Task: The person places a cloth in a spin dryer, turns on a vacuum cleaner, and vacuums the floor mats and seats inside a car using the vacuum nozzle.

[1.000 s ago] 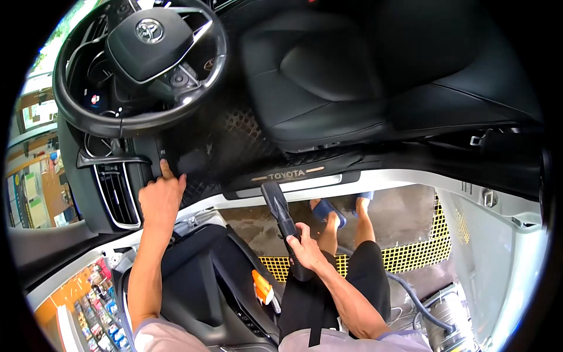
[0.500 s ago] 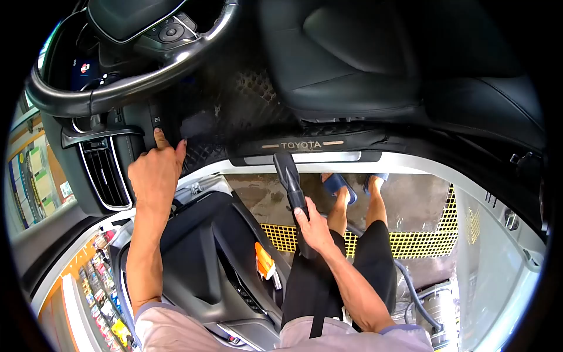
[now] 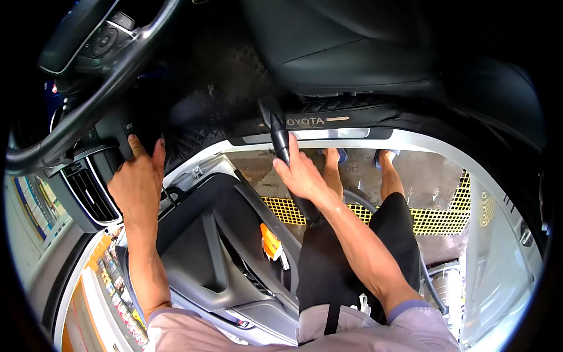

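While gripping the black nozzle [image 3: 281,151] with the right hand [image 3: 304,175], reaching with the left hand [image 3: 136,185] to the dashboard on the left. Having the right hand closed firmly around the tube of the nozzle, with the thumb on the left side and the index finger stretched along the right. Pointing the flattened tip to the far side, over the door sill [image 3: 378,117], and covering with it the left end of the pale lettering. Cannot tell from this angle any contact of the tip with the sill.

At the left hand, extending the index finger up to a small button [image 3: 129,125], with the thumb spread wide from it and the other fingers bent. Cannot tell for certain any pressing of this button.

Beside the left hand, on its left and near side, an air vent [image 3: 89,190]; farther away, the dark steering wheel [image 3: 114,88]. On the far right, beyond the sill, a black seat [image 3: 352,56]. Nearer, between both forearms, the open door [image 3: 187,240], with an orange object [image 3: 271,242] on its right part. To the near right, a grey hose [image 3: 432,290] next to a shiny metal canister [image 3: 446,288], and, a little farther, yellow grating [image 3: 437,221] on the ground.
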### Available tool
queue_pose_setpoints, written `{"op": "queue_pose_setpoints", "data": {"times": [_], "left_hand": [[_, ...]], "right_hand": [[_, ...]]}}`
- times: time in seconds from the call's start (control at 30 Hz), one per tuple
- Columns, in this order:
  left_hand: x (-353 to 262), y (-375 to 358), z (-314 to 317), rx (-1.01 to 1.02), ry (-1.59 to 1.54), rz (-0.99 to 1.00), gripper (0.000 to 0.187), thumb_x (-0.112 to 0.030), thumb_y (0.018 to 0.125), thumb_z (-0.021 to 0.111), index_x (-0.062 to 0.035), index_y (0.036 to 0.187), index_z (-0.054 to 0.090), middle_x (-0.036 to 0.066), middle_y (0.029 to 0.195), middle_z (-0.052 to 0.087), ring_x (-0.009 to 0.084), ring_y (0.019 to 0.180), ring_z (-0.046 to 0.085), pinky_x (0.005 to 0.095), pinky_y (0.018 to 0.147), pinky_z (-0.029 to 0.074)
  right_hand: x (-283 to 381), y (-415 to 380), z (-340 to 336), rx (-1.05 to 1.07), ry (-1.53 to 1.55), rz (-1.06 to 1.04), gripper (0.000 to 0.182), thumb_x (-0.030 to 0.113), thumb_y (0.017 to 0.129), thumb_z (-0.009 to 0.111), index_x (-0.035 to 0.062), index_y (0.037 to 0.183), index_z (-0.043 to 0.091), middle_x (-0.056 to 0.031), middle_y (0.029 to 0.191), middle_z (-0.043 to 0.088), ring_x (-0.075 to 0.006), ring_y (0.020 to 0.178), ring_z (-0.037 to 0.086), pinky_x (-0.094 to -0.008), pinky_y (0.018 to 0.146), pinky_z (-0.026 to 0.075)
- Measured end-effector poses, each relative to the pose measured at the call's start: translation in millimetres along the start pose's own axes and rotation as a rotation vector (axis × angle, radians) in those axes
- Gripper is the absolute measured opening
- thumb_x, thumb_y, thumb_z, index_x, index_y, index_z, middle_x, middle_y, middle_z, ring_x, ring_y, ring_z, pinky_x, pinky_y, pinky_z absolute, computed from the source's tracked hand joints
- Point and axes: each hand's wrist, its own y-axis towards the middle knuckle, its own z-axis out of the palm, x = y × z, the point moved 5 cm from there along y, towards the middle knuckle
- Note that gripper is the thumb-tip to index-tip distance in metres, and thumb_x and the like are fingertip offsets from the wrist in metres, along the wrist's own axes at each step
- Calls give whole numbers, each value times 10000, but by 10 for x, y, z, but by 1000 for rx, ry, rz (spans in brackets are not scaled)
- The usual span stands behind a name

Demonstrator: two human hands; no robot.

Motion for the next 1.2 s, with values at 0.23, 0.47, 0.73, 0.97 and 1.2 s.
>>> {"op": "queue_pose_setpoints", "data": {"times": [0.23, 0.47, 0.73, 0.97, 1.2], "left_hand": [[3, -87, 61, -8, -6, -9, 586, -546, 979, 607, -21, 1202, 742, 100, 506, 630, 267, 434, 647, 358, 416, 502], [-2, -40, -8, -16, 9, 33, 647, -571, 960, 621, 17, 1212, 712, 68, 545, 656, 249, 455, 657, 358, 431, 507], [-299, -412, 33, -93, -619, 16, 573, -360, 878, 785, -68, 1354, 656, 32, 584, 597, 211, 488, 603, 358, 473, 499], [-1909, -455, 2384, 323, -1290, -278, 351, -235, 942, 694, -3, 1204, 715, 188, 957, 738, 326, 865, 711, 393, 802, 551], [-2910, 70, 3900, 12, -1109, -334, 364, -344, 981, 598, -70, 1167, 748, 104, 1137, 709, 296, 1189, 593, 493, 1169, 265]], "right_hand": [[-111, 289, -13, -77, 86, 95, 822, 437, 1014, 530, 30, 1621, 153, -353, 1081, 672, -520, 1029, 663, -525, 925, 509], [-53, 3, 208, -63, 124, 62, 823, 422, 982, 538, 71, 1628, 166, -344, 1134, 667, -514, 1100, 645, -523, 966, 483], [-12, 42, 227, -4, 168, 41, 855, 403, 981, 513, 117, 1652, 66, -369, 1240, 590, -529, 1151, 609, -529, 1012, 460], [294, 1294, 117, -254, 10, -165, 763, 344, 1019, 522, -18, 1593, 174, -457, 1091, 600, -599, 1023, 615, -572, 941, 498], [181, 2461, 340, -263, -312, 77, 728, 329, 1028, 449, 9, 1621, 173, -455, 1223, 581, -486, 1093, 675, -483, 965, 543]]}}
